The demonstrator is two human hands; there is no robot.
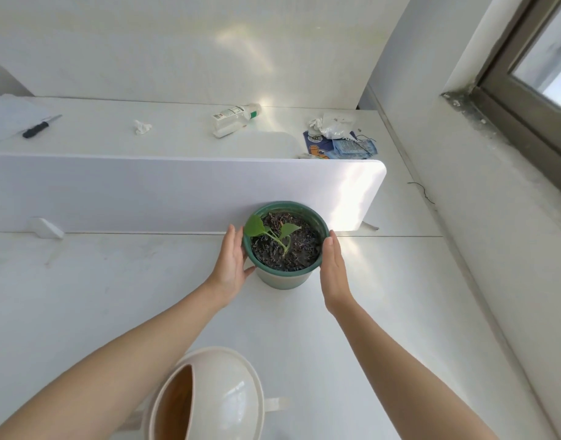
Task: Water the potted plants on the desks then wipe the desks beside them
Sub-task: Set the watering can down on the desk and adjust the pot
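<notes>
**A:** Where's the pot, and how does it look?

**B:** The pot point(285, 249) stands on the desk point(114, 296), a little right of centre, hard against the divider point(177, 192) at its 12 o'clock. It has a green rim, a pale lower wall and dark, lumpy soil. The plant point(274, 235) is small, one thin stem with two green leaves, the larger leaning toward 10 o'clock.

**A:** And the hands?

**B:** The left hand point(231, 265) is at the pot's 9 o'clock, fingers straight along the rim and thumb reaching toward the wall below. The right hand point(334, 274) is at 3 o'clock, flat, with its fingertips at the rim. Both are spread wide with palms facing the pot, neither curled round it.

**A:** What room is there to move?

**B:** There is bare desk from 7 to 9 o'clock. The can point(206, 398) sits at 6 o'clock, between the forearms. There is more bare top toward 3 o'clock, ending at the wall point(494, 249) under the window point(542, 58). The divider closes off 12 o'clock.

**A:** Anything unclear?

**B:** On the far desk point(98, 134) there are a knife point(41, 126), a tissue point(142, 127), a bottle point(236, 119) lying down and some wrappers point(339, 138), partly hidden by the divider's top edge. The can is cut off at the bottom. I cannot tell whether the palms press against the pot.
</notes>
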